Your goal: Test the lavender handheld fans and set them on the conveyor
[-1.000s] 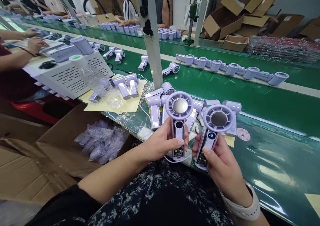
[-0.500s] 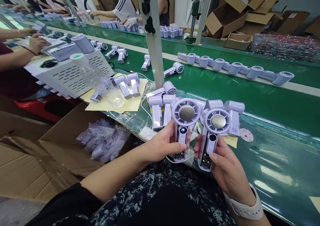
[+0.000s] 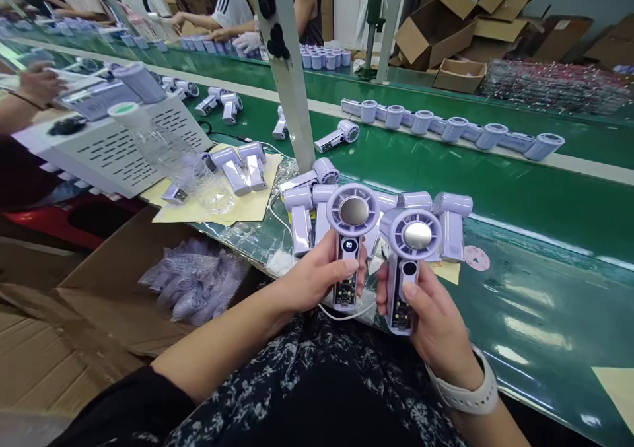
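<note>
My left hand point(image 3: 317, 269) is closed around the handle of a lilac handheld fan point(image 3: 353, 210), its thumb on the front below a small round display that reads 20. In my right hand point(image 3: 436, 308) is a second lilac handheld fan point(image 3: 415, 234), gripped by the handle with the thumb just under its dark, unlit display. Both fans stand upright side by side, with silver discs at their centres and circuit boards showing in the lower handles. Behind them on the bench lie several more lilac fans point(image 3: 452, 226), partly hidden by the held ones. A white cable point(image 3: 341, 316) loops below the left fan.
Across the green conveyor point(image 3: 421, 163) runs a row of fans point(image 3: 456, 129). A metal post point(image 3: 292, 103) rises behind the bench. At left are a vented white box point(image 3: 123, 150), a clear plastic bottle point(image 3: 171, 156) and a carton point(image 3: 109, 249) of bagged parts. Co-workers sit beyond.
The view has shifted, so the scene sits slightly further left. Both fans remain in my hands; the right fan's thumb has moved up closer to the display.
</note>
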Demonstrator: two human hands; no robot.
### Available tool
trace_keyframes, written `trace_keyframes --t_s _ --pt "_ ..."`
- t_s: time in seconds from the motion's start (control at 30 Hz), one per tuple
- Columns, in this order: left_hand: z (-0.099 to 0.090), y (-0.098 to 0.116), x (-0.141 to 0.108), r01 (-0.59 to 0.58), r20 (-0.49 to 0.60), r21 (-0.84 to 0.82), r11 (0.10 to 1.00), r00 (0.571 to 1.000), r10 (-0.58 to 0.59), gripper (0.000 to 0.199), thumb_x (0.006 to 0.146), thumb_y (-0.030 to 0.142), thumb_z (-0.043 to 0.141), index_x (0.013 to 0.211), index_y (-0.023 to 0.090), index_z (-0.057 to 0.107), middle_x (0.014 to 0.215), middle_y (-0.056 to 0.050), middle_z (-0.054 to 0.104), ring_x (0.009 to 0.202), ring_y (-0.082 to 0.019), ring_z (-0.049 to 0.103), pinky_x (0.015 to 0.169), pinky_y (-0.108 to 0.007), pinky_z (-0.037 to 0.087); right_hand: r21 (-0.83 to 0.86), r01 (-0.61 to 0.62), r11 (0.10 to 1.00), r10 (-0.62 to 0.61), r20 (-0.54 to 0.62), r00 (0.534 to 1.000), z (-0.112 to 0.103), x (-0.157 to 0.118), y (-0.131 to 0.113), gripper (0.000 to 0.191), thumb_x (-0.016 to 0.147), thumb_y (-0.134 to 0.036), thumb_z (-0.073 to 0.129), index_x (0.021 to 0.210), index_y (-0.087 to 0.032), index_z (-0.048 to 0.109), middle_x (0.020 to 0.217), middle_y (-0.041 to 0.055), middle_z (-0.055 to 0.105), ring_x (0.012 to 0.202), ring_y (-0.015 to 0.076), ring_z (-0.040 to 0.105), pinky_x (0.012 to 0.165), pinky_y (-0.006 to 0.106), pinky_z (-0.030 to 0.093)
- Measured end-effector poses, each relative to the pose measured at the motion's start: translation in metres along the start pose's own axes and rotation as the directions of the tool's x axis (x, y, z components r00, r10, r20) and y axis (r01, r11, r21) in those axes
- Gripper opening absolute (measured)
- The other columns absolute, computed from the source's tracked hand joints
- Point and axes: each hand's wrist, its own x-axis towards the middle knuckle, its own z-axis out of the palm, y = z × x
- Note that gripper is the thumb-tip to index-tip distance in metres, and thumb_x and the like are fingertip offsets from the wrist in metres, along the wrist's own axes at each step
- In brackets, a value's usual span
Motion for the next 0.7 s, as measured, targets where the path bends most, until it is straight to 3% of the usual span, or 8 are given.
trace_keyframes --t_s 0.27,0.47,0.57,0.7 --pt "0.002 -0.004 0.001 0.037 -0.067 -0.012 0.999 0.997 -0.038 0.041 0.085 0.042 0.075 0.103 0.019 0.046 0.087 0.001 0.059 0.068 -0.013 0.06 0.064 -0.028 0.05 0.129 -0.045 0.991 0.045 -0.002 0.999 0.001 0.003 0.004 0.032 0.093 -0.046 0.07 0.113 -0.022 0.07 0.094 0.0052 0.069 0.073 0.0144 0.063 0.065 0.025 0.058" --pt "0.006 0.0 0.0 0.044 -0.081 -0.097 0.994 0.995 -0.052 0.042 0.082 0.036 0.076 0.109 0.021 0.047 0.091 0.001 0.058 0.067 -0.012 0.059 0.059 -0.027 0.049 0.092 -0.005 0.996 0.006 -0.013 1.0 0.002 0.002 -0.002 0.028 0.091 -0.042 0.073 0.108 -0.02 0.069 0.094 0.0056 0.069 0.071 0.015 0.065 0.06 0.025 0.057" --pt "0.007 0.0 0.0 0.02 -0.031 -0.079 0.997 0.999 -0.023 0.042 0.082 0.037 0.076 0.109 0.02 0.048 0.089 0.0 0.058 0.067 -0.013 0.06 0.06 -0.028 0.05 0.067 -0.009 0.998 0.011 -0.029 1.0 0.001 0.002 -0.005 0.029 0.091 -0.043 0.074 0.107 -0.02 0.069 0.09 0.0051 0.068 0.069 0.0142 0.064 0.059 0.024 0.056" --pt "0.006 -0.002 0.0 0.023 -0.064 -0.017 1.0 0.998 -0.024 0.04 0.086 0.038 0.075 0.106 0.019 0.047 0.091 -0.002 0.063 0.068 -0.015 0.065 0.062 -0.029 0.053 0.056 0.002 0.998 0.002 -0.076 0.997 0.0 0.003 -0.005 0.027 0.09 -0.043 0.074 0.102 -0.019 0.068 0.087 0.0039 0.068 0.066 0.0127 0.063 0.055 0.022 0.055"
